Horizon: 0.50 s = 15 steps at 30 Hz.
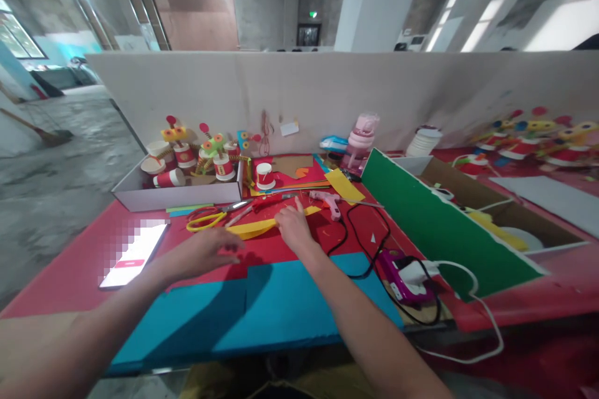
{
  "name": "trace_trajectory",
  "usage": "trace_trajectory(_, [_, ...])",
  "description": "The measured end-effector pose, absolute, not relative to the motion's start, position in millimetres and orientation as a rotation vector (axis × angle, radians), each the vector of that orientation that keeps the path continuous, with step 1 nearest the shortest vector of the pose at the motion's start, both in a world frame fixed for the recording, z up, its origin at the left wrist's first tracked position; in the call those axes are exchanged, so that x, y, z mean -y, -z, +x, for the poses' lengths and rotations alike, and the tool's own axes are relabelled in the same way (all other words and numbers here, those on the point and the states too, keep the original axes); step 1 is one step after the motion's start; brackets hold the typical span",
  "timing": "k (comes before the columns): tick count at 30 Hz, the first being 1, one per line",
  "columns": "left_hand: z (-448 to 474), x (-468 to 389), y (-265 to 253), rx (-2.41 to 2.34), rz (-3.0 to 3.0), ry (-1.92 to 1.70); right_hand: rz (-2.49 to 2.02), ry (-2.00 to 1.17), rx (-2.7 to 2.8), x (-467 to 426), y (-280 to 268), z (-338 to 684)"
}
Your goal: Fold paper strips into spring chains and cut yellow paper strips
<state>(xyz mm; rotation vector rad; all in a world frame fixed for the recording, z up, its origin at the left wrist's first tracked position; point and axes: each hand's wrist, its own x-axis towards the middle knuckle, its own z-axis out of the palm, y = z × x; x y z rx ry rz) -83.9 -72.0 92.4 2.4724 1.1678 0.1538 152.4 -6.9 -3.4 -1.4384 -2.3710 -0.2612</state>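
Note:
My left hand (pixel 203 250) hovers flat over the red sheet (pixel 290 240), fingers spread, holding nothing, just short of a yellow paper strip (pixel 255 228). My right hand (pixel 294 225) rests palm down on the right part of that strip, fingers extended. Yellow-handled scissors (pixel 213 217) lie just beyond my left hand. A pink glue gun (pixel 329 201) lies to the right of my right hand, its black cord (pixel 355 243) looping toward me. A blue foam sheet (pixel 262 305) covers the near table edge under both forearms.
A phone (pixel 135 254) lies at the left. A white box (pixel 178 194) holds several paper-cup figures. A red-and-white cup (pixel 264 176), pink bottle (pixel 361 140), green board (pixel 440 224), power strip (pixel 405 274) and cardboard boxes (pixel 505 212) stand right. A white partition (pixel 327 93) closes the back.

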Motion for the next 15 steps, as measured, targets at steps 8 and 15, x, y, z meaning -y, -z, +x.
trace_trajectory(8, [-34,10,-17,-1.301,2.791,-0.463,-1.462,0.259,2.332,16,2,165])
trace_trajectory(15, [-72,12,-18,-1.740,2.218,-1.194,-1.609,0.261,2.083,17,0,168])
